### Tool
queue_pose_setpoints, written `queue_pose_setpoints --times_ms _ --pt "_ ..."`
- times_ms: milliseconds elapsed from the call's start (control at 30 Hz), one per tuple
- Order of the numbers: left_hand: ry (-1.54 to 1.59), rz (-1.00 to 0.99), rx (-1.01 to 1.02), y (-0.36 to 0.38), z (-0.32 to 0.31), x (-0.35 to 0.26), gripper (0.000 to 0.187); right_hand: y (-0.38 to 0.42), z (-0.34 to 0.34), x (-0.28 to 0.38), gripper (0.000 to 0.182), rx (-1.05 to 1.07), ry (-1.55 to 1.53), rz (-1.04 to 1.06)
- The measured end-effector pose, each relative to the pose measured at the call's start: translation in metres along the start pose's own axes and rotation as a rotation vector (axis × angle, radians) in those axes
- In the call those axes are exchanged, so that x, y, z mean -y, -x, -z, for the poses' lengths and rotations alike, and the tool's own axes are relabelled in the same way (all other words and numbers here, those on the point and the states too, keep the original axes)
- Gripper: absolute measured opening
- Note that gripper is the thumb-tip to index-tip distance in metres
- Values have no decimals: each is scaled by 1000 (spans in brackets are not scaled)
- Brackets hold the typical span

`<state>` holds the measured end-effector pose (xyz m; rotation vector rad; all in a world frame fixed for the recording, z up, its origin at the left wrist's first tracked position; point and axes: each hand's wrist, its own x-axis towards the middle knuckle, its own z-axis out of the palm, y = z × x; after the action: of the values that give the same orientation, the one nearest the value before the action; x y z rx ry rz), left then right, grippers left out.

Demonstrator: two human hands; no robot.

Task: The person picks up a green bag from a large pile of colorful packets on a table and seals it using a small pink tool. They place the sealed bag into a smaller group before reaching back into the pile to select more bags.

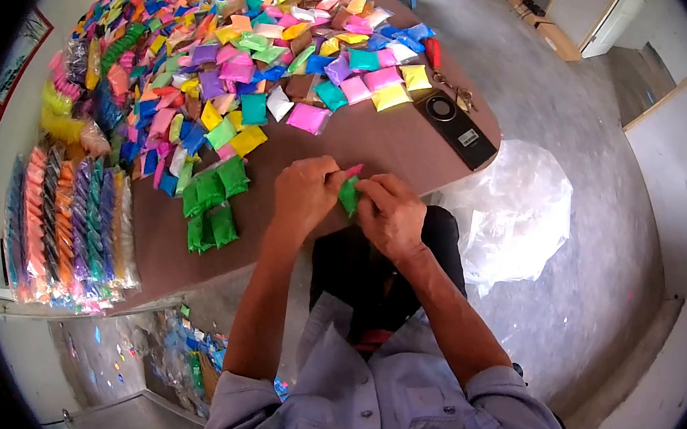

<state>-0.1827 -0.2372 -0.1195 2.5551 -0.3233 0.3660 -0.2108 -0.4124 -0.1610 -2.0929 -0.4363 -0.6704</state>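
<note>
Both hands (348, 203) pinch a green packet (348, 194) over a brown table (366, 139) on concrete floor (534, 92).

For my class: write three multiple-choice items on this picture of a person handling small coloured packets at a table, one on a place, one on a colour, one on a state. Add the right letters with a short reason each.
1. Where does the black digital scale lie?
A. on the table near the edge, right of the packet heap
B. on the floor
C. in the person's lap

2. What colour is the packet between the hands?
A. yellow
B. green
C. blue

3. How do the left hand and right hand stand?
A. both flat on the table
B. one hangs down
C. both pinch the packet in their fingers

Answers: 1 A, the scale rests on the brown table by its edge. 2 B, it matches the green packets grouped nearby. 3 C, both hands close on it above the table edge.
</note>
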Motion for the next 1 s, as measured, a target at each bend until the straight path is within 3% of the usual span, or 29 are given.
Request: queue_pose_setpoints --times_ms 100,367,567,767,867,1000 --pt "-99 52 2 -5 0 12 15 1 0 -1 18 -4 -1 -1" --pt "189 144 -27 27 16 0 21 1 -1 3 18 -39 -12 6" --pt "169 187 -81 40 13 24 18 0 -2 1 18 -43 -18 11" --pt "295 156 -117 40 21 -16 18 1 -2 5 17 -30 -16 -29" --pt "163 44 -170 45 2 -1 18 0 -4 2 17 -35 -6 -8" --pt "102 137 -154 47 3 12 17 1 -4 3 17 -49 -7 11"
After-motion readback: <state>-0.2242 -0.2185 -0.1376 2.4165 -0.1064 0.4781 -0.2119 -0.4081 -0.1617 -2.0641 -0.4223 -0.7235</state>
